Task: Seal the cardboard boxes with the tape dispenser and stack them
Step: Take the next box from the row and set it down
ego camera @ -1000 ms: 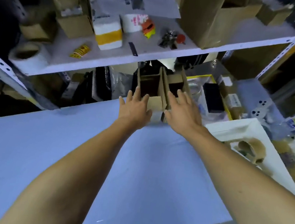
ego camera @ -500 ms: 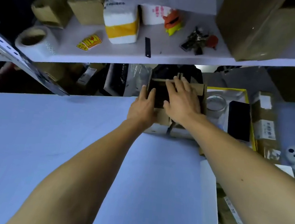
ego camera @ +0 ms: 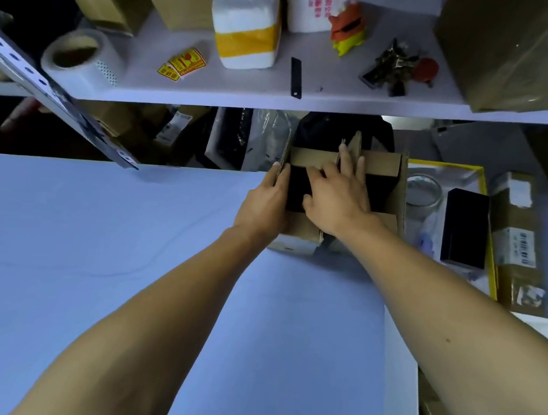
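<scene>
Both hands are out at the far edge of the blue table (ego camera: pixel 121 257), at about twelve o'clock from me, on the open cardboard box (ego camera: pixel 300 234) that I mean to close before any tape goes on. I have my left hand (ego camera: pixel 262 206) against the box's left side, thumb on the outside wall and fingers hooked over the raised left flap, so the box stays put while I work. I lay my right hand (ego camera: pixel 339 198) over the dark opening with the fingers flat and loosely spread, gripping nothing, reaching toward the far flap (ego camera: pixel 311 158) at twelve o'clock, which I judge needs folding down first. A second open box (ego camera: pixel 392 187) stands touching it at three o'clock. I cannot spot a tape dispenser; a clear tape roll (ego camera: pixel 421 192) lies further toward three o'clock, and a shelf (ego camera: pixel 245 93) hangs just above.
</scene>
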### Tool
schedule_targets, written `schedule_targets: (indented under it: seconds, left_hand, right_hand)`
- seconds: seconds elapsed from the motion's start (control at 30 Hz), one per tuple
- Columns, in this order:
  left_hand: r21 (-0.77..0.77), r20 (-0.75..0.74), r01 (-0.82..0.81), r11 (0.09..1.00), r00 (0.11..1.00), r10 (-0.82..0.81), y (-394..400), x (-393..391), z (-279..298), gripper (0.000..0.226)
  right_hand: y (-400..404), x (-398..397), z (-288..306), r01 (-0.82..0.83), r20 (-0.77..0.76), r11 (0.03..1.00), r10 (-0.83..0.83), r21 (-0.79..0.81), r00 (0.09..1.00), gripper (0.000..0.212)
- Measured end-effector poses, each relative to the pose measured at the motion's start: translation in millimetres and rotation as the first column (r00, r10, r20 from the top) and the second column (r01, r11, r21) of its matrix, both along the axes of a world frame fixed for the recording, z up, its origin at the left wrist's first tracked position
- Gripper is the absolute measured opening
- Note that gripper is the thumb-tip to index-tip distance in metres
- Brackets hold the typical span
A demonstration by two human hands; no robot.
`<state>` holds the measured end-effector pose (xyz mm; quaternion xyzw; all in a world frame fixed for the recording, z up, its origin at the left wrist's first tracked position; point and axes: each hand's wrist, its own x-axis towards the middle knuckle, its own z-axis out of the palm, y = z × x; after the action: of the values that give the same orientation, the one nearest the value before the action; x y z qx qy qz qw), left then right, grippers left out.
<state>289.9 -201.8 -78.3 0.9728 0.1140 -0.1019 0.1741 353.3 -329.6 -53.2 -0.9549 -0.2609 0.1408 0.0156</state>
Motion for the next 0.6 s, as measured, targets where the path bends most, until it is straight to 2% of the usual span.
schedule_targets:
  seconds: [0.2,0.37,0.43,0.5,0.57,0.6]
  left_hand:
    - [0.041,-0.019,0.018,0.999,1.0,-0.017,19,-45,6,0.084]
    - [0.082,-0.008,0.097,0.992,0.995,-0.097,22,-75,8,0.081]
    - [0.077,-0.004,0.127,0.989,0.992,-0.127,21,-80,4,0.085]
    - [0.025,0.008,0.163,0.986,0.987,-0.163,23,-82,-5,0.089]
    - [-0.109,0.052,0.179,0.978,0.983,-0.174,21,-83,-11,0.075]
    - [-0.192,0.09,0.175,0.966,0.983,-0.16,18,-84,-11,0.067]
  right_hand:
    - [14,-50,-1,-0.01,-0.002,0.999,0.01,0.047,1.0,0.051]
    - [27,-87,-12,0.006,-0.028,0.988,-0.002,0.155,1.0,0.044]
    - [29,-96,-18,0.027,-0.032,0.969,-0.02,0.246,0.999,0.039]
    - [31,-101,-24,0.007,-0.002,0.942,-0.006,0.336,1.0,0.034]
    - [29,-105,-26,0.006,-0.011,0.9,-0.001,0.436,1.0,0.036]
    - [26,-105,-25,0.061,-0.055,0.851,-0.038,0.522,0.998,0.035]
